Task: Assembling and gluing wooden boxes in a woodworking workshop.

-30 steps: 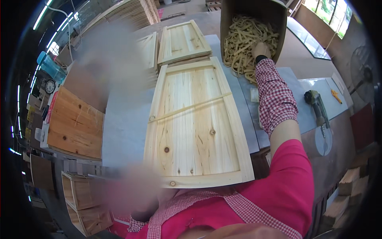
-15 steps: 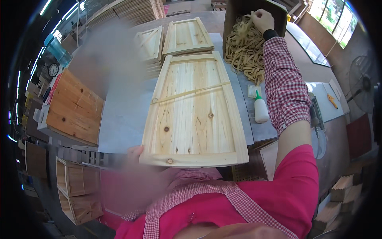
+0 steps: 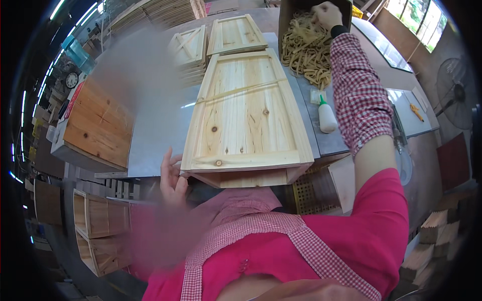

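Note:
A tapered box of pale knotty wood (image 3: 241, 125) lies in front of me. Across its framed face runs a stretched tan rubber band (image 3: 238, 91), and the hollow near end shows below. My left hand (image 3: 173, 178) is at the near left corner, fingers apart, a fingertip at or close to the wood. My right hand (image 3: 327, 15) reaches far right into a carton (image 3: 344, 7) of tan rubber bands (image 3: 306, 52), its fingers pinched on bands at the top of the heap. A pale blur hides part of the left side.
Behind the box stand stacks of wooden panels (image 3: 236, 34). A white squeeze bottle with a green tip (image 3: 327, 118) lies to the right, near the carton. An orange-brown wooden box (image 3: 98, 128) and a blue water bottle (image 3: 78, 55) are at left; a fan (image 3: 454, 93) stands far right.
The wooden box's near end has tilted up, so its hollow inside shows. My left hand's fingers have spread and come into fuller view. My right hand stays at the rubber bands.

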`<state>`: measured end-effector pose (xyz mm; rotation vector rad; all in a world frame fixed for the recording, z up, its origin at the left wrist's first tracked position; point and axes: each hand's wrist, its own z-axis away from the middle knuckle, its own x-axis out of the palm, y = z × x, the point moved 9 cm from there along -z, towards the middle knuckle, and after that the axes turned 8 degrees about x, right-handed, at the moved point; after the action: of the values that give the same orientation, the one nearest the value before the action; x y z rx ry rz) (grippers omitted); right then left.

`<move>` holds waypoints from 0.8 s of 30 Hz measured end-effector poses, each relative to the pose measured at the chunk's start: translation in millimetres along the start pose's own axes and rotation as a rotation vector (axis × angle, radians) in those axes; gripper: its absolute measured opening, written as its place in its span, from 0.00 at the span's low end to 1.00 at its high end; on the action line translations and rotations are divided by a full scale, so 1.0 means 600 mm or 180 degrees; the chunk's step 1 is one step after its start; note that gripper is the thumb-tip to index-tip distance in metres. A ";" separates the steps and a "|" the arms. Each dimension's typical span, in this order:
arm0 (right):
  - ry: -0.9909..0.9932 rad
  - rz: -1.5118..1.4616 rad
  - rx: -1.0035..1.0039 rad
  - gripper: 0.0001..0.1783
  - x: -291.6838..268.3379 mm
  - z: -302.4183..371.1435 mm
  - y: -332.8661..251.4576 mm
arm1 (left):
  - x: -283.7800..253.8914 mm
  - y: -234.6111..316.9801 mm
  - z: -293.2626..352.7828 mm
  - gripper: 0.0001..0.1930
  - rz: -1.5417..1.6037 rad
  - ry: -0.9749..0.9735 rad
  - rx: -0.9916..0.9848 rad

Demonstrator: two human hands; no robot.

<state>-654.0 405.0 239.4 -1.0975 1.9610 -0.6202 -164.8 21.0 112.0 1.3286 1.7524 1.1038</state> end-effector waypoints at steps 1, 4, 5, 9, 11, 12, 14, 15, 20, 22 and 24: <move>0.0006 0.0006 -0.0001 0.12 0.002 0.005 0.002 | -0.003 -0.001 0.004 0.38 -0.0005 0.0035 0.0009; -0.1806 0.2015 -0.0375 0.12 0.112 0.060 0.028 | -0.015 -0.004 0.018 0.38 -0.0043 0.0128 0.0014; -0.1959 0.1843 -0.0519 0.12 0.126 0.071 0.025 | -0.020 -0.005 0.021 0.38 -0.0139 0.0130 0.0037; 0.0307 0.0409 0.0344 0.12 0.041 0.044 0.044 | -0.040 -0.014 0.033 0.37 -0.0359 0.0185 0.0064; -0.0534 0.0726 -0.0335 0.12 0.089 0.040 0.018 | -0.049 -0.021 0.036 0.37 -0.0376 0.0244 0.0056; -0.0752 0.0937 -0.0567 0.12 0.104 0.040 0.011 | -0.050 -0.023 0.036 0.37 -0.0376 0.0234 0.0081; -0.0514 0.1153 -0.0551 0.12 0.099 0.032 0.017 | -0.058 -0.029 0.037 0.36 -0.0421 0.0348 0.0058; -0.0080 0.1403 -0.0440 0.12 0.081 0.028 0.022 | -0.063 -0.034 0.037 0.36 -0.0484 0.0422 -0.0028; -0.0915 0.1628 0.0270 0.13 0.098 0.043 0.083 | -0.077 -0.020 0.017 0.35 -0.0619 0.0499 0.0147; -0.1095 0.1562 0.0143 0.13 0.091 0.044 0.081 | -0.080 -0.012 0.002 0.33 -0.0755 0.0468 0.0154; -0.1282 0.1688 0.0523 0.13 0.079 0.044 0.100 | -0.078 -0.007 -0.010 0.32 -0.0835 0.0409 0.0132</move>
<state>-675.5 393.6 162.4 -0.5122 1.7071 -0.2404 -159.7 -26.2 111.9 1.0337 1.9873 1.0275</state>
